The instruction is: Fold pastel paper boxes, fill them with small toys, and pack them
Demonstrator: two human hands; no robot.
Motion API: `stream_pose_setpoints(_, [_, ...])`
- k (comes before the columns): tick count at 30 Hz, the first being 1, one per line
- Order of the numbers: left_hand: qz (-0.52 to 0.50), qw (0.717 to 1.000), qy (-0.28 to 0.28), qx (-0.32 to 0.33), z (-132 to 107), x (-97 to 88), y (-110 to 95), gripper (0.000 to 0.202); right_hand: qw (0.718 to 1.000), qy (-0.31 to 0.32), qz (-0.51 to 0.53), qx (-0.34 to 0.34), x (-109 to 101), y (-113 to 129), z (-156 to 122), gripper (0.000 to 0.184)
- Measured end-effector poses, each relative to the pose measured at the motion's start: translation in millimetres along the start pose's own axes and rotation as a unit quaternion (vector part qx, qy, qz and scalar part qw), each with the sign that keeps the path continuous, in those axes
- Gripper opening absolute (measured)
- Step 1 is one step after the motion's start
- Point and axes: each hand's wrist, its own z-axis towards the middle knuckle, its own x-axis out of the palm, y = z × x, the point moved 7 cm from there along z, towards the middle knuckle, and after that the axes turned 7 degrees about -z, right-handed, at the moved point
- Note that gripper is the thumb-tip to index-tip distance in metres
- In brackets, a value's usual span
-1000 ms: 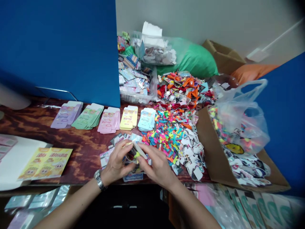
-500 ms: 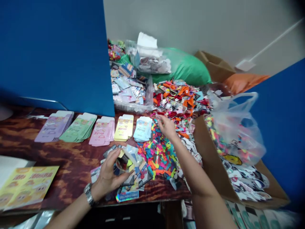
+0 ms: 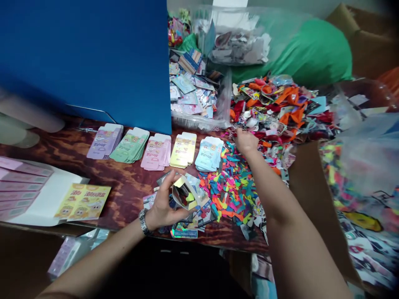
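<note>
From the head view, our left grip [image 3: 162,199] is curled around a small printed pouch [image 3: 183,194], holding its mouth open above the bench [image 3: 124,187]. Our right grip [image 3: 246,141] rests on the coloured cut shapes [image 3: 232,187]; whether it has closed on any, we cannot tell. We judge this a filling step: the open pouch calls for a piece.

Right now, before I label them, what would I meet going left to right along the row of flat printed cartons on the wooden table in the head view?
Lilac stack → green stack → pink stack → yellow stack → pale blue stack → right hand
</note>
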Motion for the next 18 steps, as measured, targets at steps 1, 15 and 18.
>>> stream_pose_setpoints(1, [-0.004,1.000,0.000,-0.001,0,0.0,0,0.109,1.000,-0.001,0.000,-0.001,0,-1,-1,0.032])
stream_pose_setpoints(15, [0.072,0.996,-0.019,-0.039,-9,-0.2,17,0.094,0.955,-0.069,0.290,-0.004,-37,-39,-9,0.033])
stream_pose_setpoints(18, [0.086,0.995,-0.016,-0.043,-10,-0.2,17,0.094,0.958,-0.033,0.284,-0.011,-28,-28,-9,0.028])
